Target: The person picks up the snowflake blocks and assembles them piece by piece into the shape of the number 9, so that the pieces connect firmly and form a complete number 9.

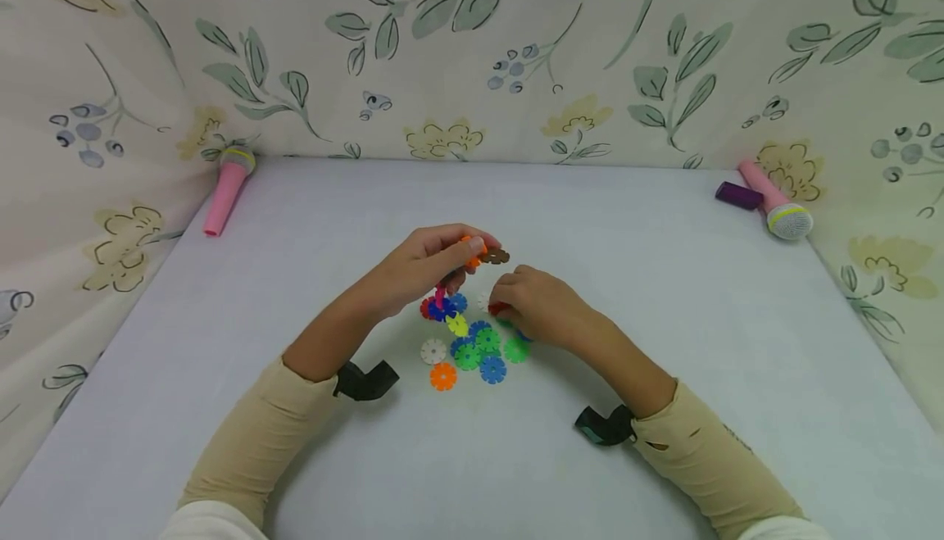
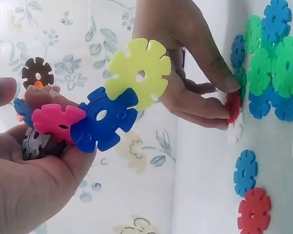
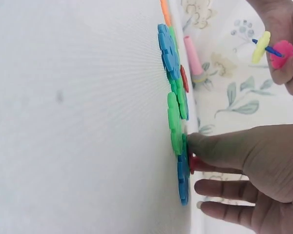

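My left hand [image 1: 424,265] holds a chain of slotted plastic flower discs above the pile. In the left wrist view, a yellow disc [image 2: 129,63] is slotted into a dark blue disc [image 2: 85,129], which joins a pink disc [image 2: 49,114]. Brown [image 2: 37,66] and grey discs also show there, the grey one partly behind the thumb side of the palm. At the right of the pile, my right hand [image 1: 546,302] pinches a red disc [image 2: 233,108] between thumb and fingers, low over the table. A white disc [image 2: 236,130] lies right beside it.
Loose green [image 1: 487,339], blue [image 1: 492,369], orange [image 1: 443,376] and white discs [image 1: 433,351] lie on the white table [image 1: 472,458]. A pink toy microphone [image 1: 227,192] lies at the back left. Another microphone [image 1: 789,220] and a dark purple block [image 1: 739,195] are at the back right.
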{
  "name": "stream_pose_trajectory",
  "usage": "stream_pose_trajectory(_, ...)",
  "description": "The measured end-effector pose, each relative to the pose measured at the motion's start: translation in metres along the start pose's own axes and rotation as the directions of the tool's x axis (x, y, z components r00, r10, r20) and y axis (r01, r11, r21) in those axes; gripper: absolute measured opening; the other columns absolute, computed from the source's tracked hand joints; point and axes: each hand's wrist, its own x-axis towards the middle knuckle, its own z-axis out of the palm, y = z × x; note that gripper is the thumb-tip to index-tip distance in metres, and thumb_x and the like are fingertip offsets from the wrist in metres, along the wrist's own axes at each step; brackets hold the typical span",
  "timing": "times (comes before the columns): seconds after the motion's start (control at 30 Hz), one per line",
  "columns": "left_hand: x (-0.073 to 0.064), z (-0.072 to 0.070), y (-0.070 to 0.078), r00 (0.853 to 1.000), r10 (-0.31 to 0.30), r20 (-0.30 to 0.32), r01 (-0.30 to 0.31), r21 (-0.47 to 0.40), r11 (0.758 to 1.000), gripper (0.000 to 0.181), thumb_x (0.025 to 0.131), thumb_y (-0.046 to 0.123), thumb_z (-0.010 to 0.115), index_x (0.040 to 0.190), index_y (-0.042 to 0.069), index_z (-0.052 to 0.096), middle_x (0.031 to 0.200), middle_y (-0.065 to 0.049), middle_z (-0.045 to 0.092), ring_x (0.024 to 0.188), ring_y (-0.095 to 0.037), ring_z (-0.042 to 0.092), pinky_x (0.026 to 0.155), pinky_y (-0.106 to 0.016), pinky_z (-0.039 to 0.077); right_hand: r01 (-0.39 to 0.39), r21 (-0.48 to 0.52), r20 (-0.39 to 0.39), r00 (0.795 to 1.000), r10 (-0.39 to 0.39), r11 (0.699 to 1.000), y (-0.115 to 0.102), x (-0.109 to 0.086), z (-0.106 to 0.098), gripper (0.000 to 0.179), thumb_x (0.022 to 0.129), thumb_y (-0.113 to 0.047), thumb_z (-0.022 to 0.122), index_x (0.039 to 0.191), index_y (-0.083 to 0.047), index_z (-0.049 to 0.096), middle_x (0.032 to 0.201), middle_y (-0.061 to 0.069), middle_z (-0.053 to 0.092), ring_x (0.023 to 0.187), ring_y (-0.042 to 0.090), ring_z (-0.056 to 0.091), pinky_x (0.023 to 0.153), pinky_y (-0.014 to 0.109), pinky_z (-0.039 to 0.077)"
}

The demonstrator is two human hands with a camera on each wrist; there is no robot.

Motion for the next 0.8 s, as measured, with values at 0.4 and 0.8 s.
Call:
stream_pose_trajectory(0.4, -0.002, -0.003, -0.002, 1.0, -0.026, 0.004, 0.026, 0.11, 0.994, 0.033, 0.099, 0.024, 0.064, 0.131, 0.014, 0.064, 0.12, -0.003, 0.065, 0.084, -0.027, 0.064, 0.07, -0.034, 0.054, -0.129, 0.29, 0.079, 0.991, 0.111, 0.948, 0.0, -0.003, -0.017, 0.008, 0.094, -0.006, 0.07, 0.099, -0.008, 0.063, 0.085, 0.0, 0.063, 0.075, 0.016, 0.056, 0.071, 0.029, 0.053)
stream_pose_trajectory(0.8, -0.003, -0.002, 0.001, 0.996, -0.006, -0.083, 0.023, 0.195, 0.981, 0.033, 0.097, 0.026, 0.066, 0.127, 0.013, 0.066, 0.117, -0.004, 0.066, 0.087, -0.025, 0.067, 0.078, -0.043, 0.056, 0.057, 0.64, -0.241, 0.962, 0.13, 0.766, -0.006, -0.02, -0.059, 0.009, 0.095, -0.004, 0.068, 0.104, -0.005, 0.066, 0.085, 0.002, 0.067, 0.069, 0.024, 0.062, 0.06, 0.03, 0.055)
